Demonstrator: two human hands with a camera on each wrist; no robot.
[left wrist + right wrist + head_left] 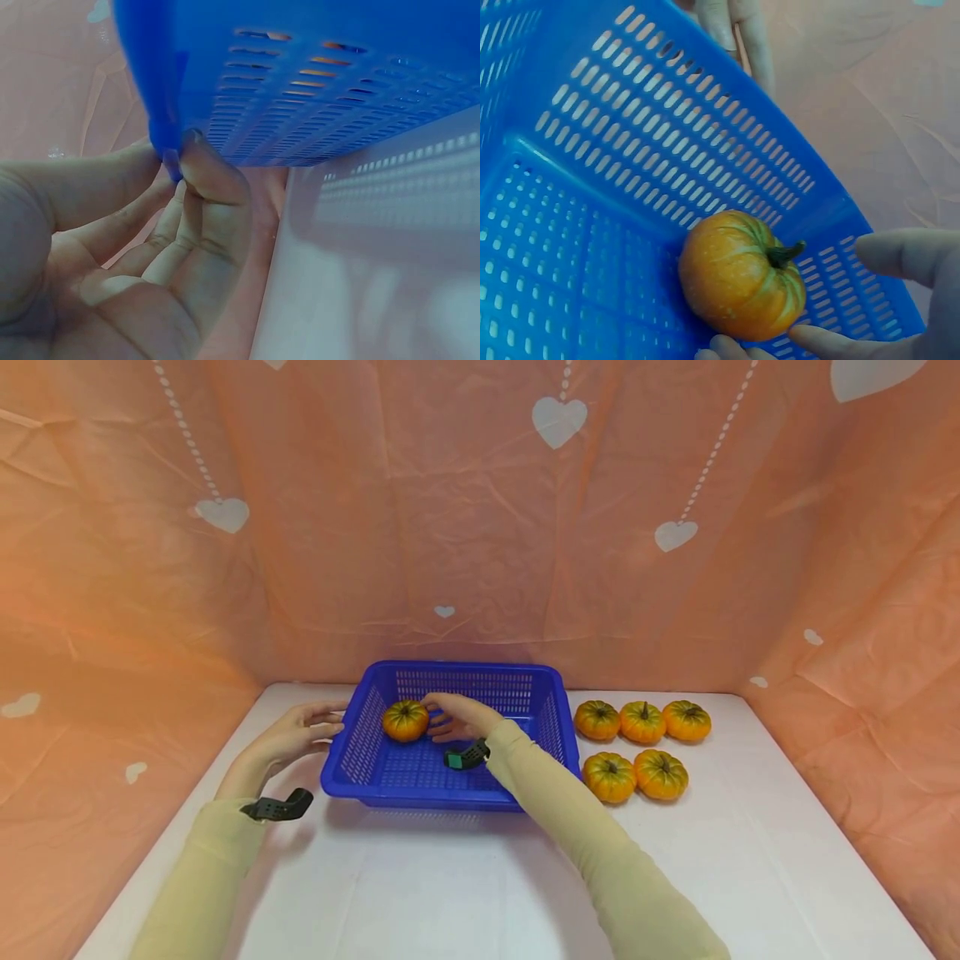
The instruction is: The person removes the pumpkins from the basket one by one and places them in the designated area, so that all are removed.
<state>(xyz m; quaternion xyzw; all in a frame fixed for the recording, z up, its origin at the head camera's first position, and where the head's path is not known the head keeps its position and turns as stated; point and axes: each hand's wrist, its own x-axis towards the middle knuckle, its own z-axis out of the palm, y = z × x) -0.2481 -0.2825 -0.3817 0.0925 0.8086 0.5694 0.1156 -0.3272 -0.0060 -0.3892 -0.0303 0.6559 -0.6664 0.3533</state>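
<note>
A blue plastic basket (442, 792) with slotted walls stands on the white table. At its left side my left hand (288, 733) pinches the rim between thumb and fingers; the left wrist view shows that grip (214, 187) from below. Inside the basket, near the back left, sits an orange pumpkin (405, 721) with a dark green stem. My right hand (463, 717) reaches into the basket just right of this pumpkin. Its thumb and fingers are spread apart around the pumpkin's near side in the right wrist view, fingertips (804, 332) right at the skin.
Several more small pumpkins (642, 722) lie in two rows on the table (750, 827), right of the basket. My right forearm crosses over the basket's front right rim. An orange cloth (480, 543) with white hearts hangs behind and along both sides.
</note>
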